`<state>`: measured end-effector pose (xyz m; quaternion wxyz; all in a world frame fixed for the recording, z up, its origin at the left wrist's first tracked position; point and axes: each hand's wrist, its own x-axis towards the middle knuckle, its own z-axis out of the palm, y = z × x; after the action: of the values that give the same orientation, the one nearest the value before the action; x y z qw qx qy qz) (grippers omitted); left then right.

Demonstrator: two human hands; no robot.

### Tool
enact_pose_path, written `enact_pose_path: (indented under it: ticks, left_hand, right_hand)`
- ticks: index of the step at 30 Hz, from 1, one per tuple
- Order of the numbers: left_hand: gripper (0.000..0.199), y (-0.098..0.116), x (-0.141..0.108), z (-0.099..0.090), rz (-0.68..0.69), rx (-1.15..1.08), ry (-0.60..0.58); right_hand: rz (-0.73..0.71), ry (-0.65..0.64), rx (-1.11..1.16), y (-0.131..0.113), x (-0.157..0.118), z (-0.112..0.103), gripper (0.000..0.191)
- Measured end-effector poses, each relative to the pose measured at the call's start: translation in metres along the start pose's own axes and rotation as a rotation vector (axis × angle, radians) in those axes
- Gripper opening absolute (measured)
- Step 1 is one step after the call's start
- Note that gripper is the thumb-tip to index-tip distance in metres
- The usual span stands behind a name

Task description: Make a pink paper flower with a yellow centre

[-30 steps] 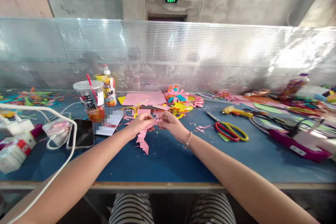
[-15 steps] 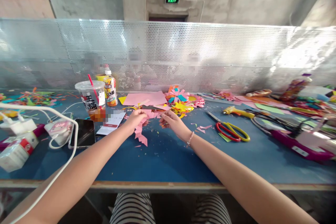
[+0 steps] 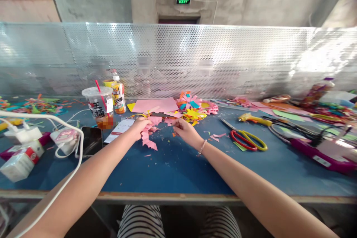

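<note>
My left hand (image 3: 142, 126) is closed on a jagged strip of pink paper (image 3: 149, 139) that dangles in folds below the fingers. Close by on the right, the fingers of my right hand (image 3: 184, 131) are pinched on a small piece of pink paper (image 3: 168, 121). A gap separates it from the strip. An orange scrap (image 3: 174, 134) shows under the right fingertips. Behind both hands, a flat pink sheet (image 3: 153, 105) lies beside layered paper flowers (image 3: 191, 102) in pink, blue, orange and yellow.
Red-and-yellow-handled scissors (image 3: 245, 139) and a yellow glue gun (image 3: 255, 119) lie right. Left stand a lidded cup (image 3: 97, 102) and bottle (image 3: 118, 96), near a phone (image 3: 90, 140). A white cable (image 3: 79, 148) crosses my left arm. A perforated metal screen (image 3: 237, 55) borders the back.
My hands have drawn slightly apart. A gap now shows between the pink paper at my left hand and the piece at my right fingertips.
</note>
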<state>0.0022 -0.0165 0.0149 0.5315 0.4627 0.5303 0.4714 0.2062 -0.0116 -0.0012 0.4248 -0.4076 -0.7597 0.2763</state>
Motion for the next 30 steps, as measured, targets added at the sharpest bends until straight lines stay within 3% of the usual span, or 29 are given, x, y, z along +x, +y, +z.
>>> enact_pose_path:
  ticks: [4,7,14,20,22,24,27,30]
  left_hand:
    - [0.019,0.002,-0.006,0.005,-0.086,-0.033,-0.065]
    - [0.021,-0.001,-0.008,0.008,-0.066,0.058,-0.105]
    - [0.004,-0.007,-0.009,0.012,0.219,0.666,-0.063]
    - [0.011,-0.002,-0.020,0.011,0.492,1.073,0.002]
    - [0.012,0.001,-0.024,0.012,0.486,1.196,0.028]
    - [0.012,0.004,-0.027,0.011,0.457,1.277,0.063]
    - [0.015,0.005,-0.023,0.009,0.401,1.320,0.050]
    - [0.016,0.002,-0.015,0.005,0.316,1.239,-0.051]
  right_hand:
    - [-0.001,-0.002,0.013,0.002,0.000,0.000,0.008]
    - [-0.011,-0.005,0.012,0.000,0.000,0.000,0.007]
    - [-0.055,0.002,-0.146,-0.006,-0.001,-0.005,0.006]
    - [-0.157,0.032,-0.305,-0.011,-0.005,-0.027,0.010]
    - [-0.220,0.118,-0.464,-0.013,0.000,-0.052,0.012]
    - [-0.229,0.263,-0.589,-0.010,0.009,-0.090,0.014]
    - [-0.087,0.476,-0.719,0.012,0.025,-0.166,0.018]
    - [0.103,0.640,-0.906,0.059,0.025,-0.241,0.035]
